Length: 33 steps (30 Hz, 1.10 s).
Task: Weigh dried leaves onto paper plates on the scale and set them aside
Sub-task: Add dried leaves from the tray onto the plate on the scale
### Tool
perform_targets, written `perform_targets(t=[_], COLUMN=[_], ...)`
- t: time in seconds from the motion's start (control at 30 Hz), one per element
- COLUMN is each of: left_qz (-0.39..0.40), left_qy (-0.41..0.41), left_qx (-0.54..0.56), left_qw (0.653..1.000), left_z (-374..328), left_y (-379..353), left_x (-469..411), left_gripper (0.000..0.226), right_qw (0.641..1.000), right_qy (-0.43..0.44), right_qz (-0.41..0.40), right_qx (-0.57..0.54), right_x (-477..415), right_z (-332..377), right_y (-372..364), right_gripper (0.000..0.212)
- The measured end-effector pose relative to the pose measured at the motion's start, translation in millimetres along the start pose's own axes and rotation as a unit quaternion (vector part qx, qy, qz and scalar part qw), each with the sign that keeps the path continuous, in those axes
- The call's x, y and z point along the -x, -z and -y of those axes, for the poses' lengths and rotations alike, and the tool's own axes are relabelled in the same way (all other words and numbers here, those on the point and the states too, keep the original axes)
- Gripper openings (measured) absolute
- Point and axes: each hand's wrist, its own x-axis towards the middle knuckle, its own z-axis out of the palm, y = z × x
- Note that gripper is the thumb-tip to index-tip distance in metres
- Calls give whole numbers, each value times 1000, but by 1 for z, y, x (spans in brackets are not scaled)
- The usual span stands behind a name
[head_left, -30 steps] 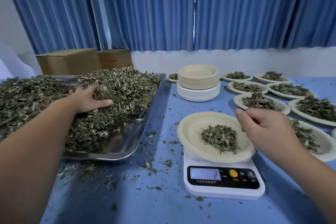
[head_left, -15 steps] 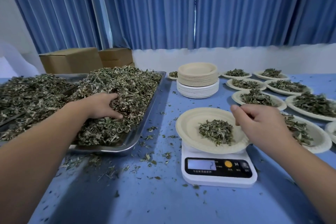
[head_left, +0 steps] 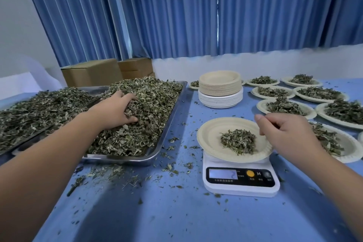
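Observation:
A white digital scale point(head_left: 241, 182) stands on the blue table and carries a beige paper plate point(head_left: 211, 137) with a small heap of dried leaves point(head_left: 238, 141). My right hand point(head_left: 282, 131) rests over the plate's right rim with its fingers curled; whether it pinches the rim is hidden. My left hand point(head_left: 115, 109) is sunk into the big pile of dried leaves point(head_left: 149, 108) in the steel tray point(head_left: 169, 124) on the left, its fingers curled around a handful.
A stack of unused paper plates point(head_left: 220, 89) stands behind the scale. Several filled plates point(head_left: 284, 106) spread over the right side of the table. A second tray of leaves point(head_left: 39, 108) lies far left, cardboard boxes point(head_left: 92, 72) behind. Leaf crumbs litter the cloth.
My left hand has pushed further right and deeper into the leaf pile. My right hand has stayed at the plate's right rim. The camera has tilted down a little.

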Motion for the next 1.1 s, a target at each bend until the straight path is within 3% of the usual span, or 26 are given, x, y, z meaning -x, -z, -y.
perform_targets(t=[0.13,0.27,0.33,0.47,0.77,0.9,1.1], left_qz=[-48,-68,-63,-55,-121,-170,-126], left_qy=[9,23,45,66,42,15,-36], left_qx=[-60,-100,-46,85,129,239,341], left_qw=[997,992,996,993,983,956,931], left_z=[-4,-6,-5,-2,-2,-26,-102], left_y=[4,10,11,10,18,35,60], left_x=[9,16,13,4,-5,0,18], left_gripper=[67,79,77,49,45,9,16], right_qw=[1000,1000,1000,1000,1000,1000,1000], right_qy=[1,3,0,-5,-2,-7,-2], right_qz=[2,3,4,7,6,2,-4], right_qx=[0,3,2,-4,-3,-10,-7], right_x=[1,1,1,1,0,-1,-1], right_z=[0,0,0,-2,-3,-4,-5], right_y=[1,1,1,2,0,1,1], right_gripper=[48,48,48,48,47,47,47])
